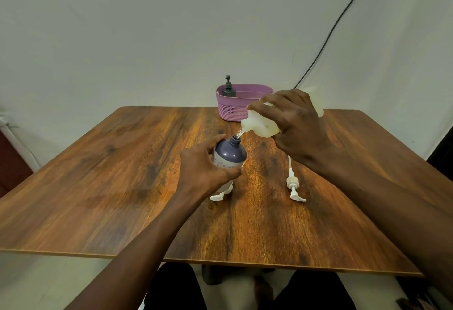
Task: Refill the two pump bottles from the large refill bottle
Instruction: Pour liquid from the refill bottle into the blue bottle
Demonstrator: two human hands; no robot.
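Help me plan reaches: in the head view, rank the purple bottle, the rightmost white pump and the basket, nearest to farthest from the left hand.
1. The purple bottle: gripped in the left hand.
2. The white pump: flat on the table, rightward.
3. The basket: far table edge.

Purple dotted-label bottle (230, 154), translucent white refill bottle (259, 123), pink basket (232, 111), wood-grain table (122, 175).

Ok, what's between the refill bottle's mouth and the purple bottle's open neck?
In the head view, only a thin stream of clear liquid runs from the refill bottle down into the purple bottle; nothing else sits in that gap.
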